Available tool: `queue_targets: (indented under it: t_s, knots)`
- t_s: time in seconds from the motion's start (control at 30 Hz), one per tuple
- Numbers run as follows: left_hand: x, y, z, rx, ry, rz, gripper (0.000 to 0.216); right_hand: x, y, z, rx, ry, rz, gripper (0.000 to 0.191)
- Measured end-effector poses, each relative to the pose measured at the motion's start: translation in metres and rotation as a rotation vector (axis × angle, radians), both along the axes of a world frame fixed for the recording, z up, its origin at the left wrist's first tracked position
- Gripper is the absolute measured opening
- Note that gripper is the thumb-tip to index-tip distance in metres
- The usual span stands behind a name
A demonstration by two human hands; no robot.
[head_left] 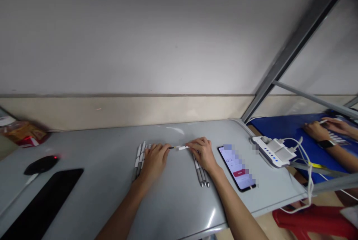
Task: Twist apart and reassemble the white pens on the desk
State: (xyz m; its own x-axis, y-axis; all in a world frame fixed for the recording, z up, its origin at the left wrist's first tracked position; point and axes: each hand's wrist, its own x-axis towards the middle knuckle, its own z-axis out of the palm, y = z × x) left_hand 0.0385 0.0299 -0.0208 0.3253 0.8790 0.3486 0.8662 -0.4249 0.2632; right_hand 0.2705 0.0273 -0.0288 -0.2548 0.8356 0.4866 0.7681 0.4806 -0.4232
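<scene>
My left hand [156,155] is closed in a pinch on a thin dark pen refill [172,147], with a yellowish bit at its inner end. Facing it, my right hand [203,153] pinches a short white pen barrel [183,147]. The two pieces lie nearly in line, ends close together; whether they touch I cannot tell. Beside and partly under my left hand are several white-and-grey pens [138,158]. Below my right hand lie more grey-and-white pens [201,175], tips toward me, their upper parts hidden by the hand.
A phone [237,169] lies right of my right hand. Beyond it, a white power strip [271,152] with plugs and cables sits at the desk edge. On the left are a black mouse-like device [41,164] and a black slab [47,202]. A co-worker's hands [319,131] work over a blue surface.
</scene>
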Motion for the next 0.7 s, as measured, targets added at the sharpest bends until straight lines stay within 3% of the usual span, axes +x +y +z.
queue_targets:
  t_s: [0.43, 0.7]
  knots:
    - [0.002, -0.003, 0.003, -0.014, 0.014, -0.035, 0.026, -0.009, -0.005, 0.009, -0.085, 0.028, 0.09, 0.023]
    - [-0.002, -0.002, 0.01, -0.005, 0.016, 0.032, 0.024, 0.001, -0.001, 0.009, -0.064, 0.041, -0.03, 0.02]
